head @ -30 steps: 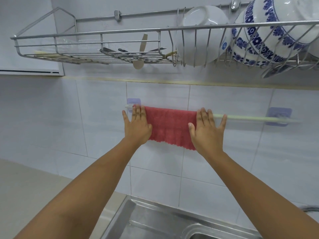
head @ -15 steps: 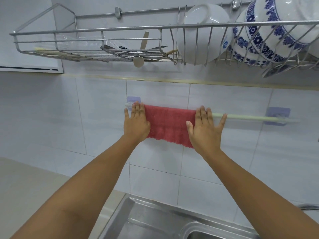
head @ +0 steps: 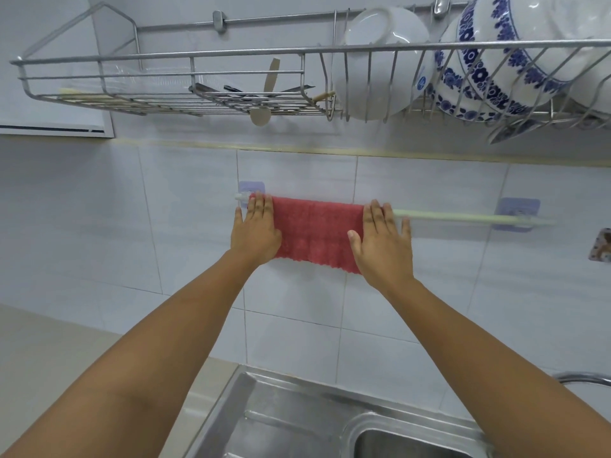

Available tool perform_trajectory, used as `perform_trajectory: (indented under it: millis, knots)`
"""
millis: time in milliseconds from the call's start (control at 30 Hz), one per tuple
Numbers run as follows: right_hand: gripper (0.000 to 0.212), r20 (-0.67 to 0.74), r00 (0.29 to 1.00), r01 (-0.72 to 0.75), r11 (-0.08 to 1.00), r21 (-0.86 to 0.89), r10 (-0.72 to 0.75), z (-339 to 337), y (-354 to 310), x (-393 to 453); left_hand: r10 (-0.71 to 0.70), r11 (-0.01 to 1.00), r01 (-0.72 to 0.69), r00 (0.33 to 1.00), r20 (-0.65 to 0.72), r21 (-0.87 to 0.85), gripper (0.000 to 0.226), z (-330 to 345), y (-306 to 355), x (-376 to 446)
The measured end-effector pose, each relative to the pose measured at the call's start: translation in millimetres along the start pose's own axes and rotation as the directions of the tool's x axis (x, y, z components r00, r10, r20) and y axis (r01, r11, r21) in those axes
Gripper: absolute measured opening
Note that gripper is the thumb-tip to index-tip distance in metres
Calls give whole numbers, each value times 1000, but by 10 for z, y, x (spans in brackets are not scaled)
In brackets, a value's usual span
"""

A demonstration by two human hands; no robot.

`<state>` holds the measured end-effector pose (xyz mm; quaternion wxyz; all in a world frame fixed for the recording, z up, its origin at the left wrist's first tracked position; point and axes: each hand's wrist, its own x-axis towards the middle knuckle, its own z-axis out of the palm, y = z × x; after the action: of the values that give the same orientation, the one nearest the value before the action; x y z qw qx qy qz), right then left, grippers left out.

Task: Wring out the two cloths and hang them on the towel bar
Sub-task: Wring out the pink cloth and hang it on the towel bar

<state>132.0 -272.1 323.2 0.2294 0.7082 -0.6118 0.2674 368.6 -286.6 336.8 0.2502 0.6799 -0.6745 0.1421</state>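
A red cloth (head: pixel 315 231) hangs folded over the left part of a pale green towel bar (head: pixel 463 218) fixed to the tiled wall by two lilac pads. My left hand (head: pixel 255 231) lies flat on the cloth's left edge, fingers together and pointing up. At the cloth's right edge, my right hand (head: pixel 383 244) presses flat with its fingers slightly spread. Neither hand grips the cloth. The second cloth is out of sight.
A wire dish rack (head: pixel 165 94) hangs above with utensils, a white bowl (head: pixel 380 61) and blue-patterned bowls (head: pixel 489 61). The steel sink (head: pixel 297 421) is below, with a tap's curve (head: pixel 582 378) at right. A small patterned object (head: pixel 600 244) sits at the wall's right edge.
Both hands stay flat on the red cloth's two ends, which shows a little more spread along the bar. The view has shifted slightly.
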Motion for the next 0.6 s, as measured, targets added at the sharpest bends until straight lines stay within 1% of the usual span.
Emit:
perform_trajectory:
  millis: [133, 267, 333, 433, 533, 600]
  knots:
    - [58, 41, 997, 62, 997, 37, -63, -48, 73, -160, 38, 999, -38, 999, -14, 3, 72, -25, 0, -148]
    - [57, 158, 986, 42, 997, 59, -51, -57, 133, -471, 30, 999, -32, 998, 49, 27, 67, 100, 55, -485]
    - [57, 235, 971, 25, 997, 79, -43, -35, 143, -686, 37, 999, -41, 993, 112, 29, 64, 205, 111, -701]
    - [56, 326, 945, -3, 994, 107, -33, 3, 165, -1041, 53, 997, -66, 967, 248, 47, 61, 370, 219, -1018]
    - [55, 423, 905, 3, 996, 86, -39, 64, 220, -1434, 77, 992, -106, 932, 354, 65, 62, 539, 344, -1333]
    - [55, 496, 868, -17, 998, 65, -18, 106, 292, -1718, 107, 989, -140, 906, 410, 53, 62, 648, 458, -1548]
